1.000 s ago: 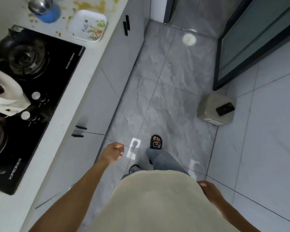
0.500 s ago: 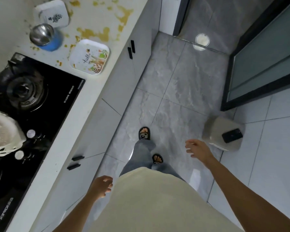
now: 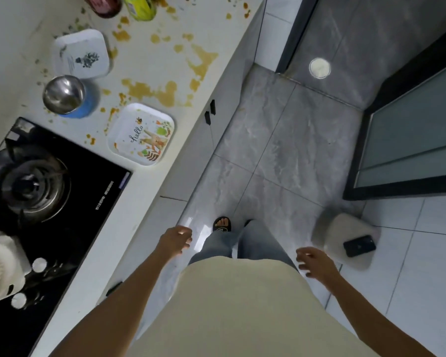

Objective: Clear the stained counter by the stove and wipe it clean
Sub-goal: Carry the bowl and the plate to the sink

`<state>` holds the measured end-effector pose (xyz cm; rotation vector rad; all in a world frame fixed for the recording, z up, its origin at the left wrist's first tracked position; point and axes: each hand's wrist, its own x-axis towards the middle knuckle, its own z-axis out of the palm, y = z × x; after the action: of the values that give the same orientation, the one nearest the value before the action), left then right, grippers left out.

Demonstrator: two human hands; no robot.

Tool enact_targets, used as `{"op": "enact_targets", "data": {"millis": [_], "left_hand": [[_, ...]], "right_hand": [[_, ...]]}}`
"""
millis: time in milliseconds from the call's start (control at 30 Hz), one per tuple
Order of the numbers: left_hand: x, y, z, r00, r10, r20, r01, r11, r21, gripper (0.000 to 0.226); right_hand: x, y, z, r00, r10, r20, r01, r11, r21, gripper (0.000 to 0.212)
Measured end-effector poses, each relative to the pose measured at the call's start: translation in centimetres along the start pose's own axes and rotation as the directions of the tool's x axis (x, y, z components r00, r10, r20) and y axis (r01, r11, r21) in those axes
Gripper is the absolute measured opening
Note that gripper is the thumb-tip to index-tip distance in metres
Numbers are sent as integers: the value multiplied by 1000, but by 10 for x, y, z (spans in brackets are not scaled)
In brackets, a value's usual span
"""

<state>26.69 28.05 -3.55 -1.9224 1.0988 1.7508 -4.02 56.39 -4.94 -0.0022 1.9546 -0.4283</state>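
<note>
Both hands hang loose and empty, left hand (image 3: pixel 175 239) low beside the tabletop (image 3: pixel 150 60), right hand (image 3: pixel 313 261) well clear, and the risk ahead is dragging the "hello" tray (image 3: pixel 141 134) or blue-based steel cup (image 3: pixel 67 96) through those brown stains (image 3: pixel 150 92), smearing them wider

I only get the bottoms of a dark jar (image 3: pixel 105 6) and a yellow-green bottle (image 3: pixel 139 7) at the top edge, upper left of the frame; tops cut off, labels unreadable. Stove (image 3: pixel 62 202) runs off the left and bottom edges, print along its right border too small to read. White vented object (image 3: pixel 0 269) at lower left is clipped, can't identify it. Counter (image 3: pixel 150 70) continues past the top. My shirt hides most of my legs; one foot (image 3: pixel 222 224) shows, the other is barely visible. Both forearms leave the bottom edge.
</note>
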Motion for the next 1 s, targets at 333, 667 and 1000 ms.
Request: {"op": "enact_targets", "data": {"millis": [333,667,1000], "left_hand": [[39,151,46,984,164,-69,-163,986,30,24],[38,134,72,983,-83,-165,43,971,-234,14],[38,89,84,929,-360,-79,263,798,-542,13]], "right_hand": [[73,-72,-120,995,95,21,-94,993,-71,15],[164,-286,-170,983,-143,118,170,949,-267,24],[163,-478,-75,839,-396,373,541,676,-500,18]]}}
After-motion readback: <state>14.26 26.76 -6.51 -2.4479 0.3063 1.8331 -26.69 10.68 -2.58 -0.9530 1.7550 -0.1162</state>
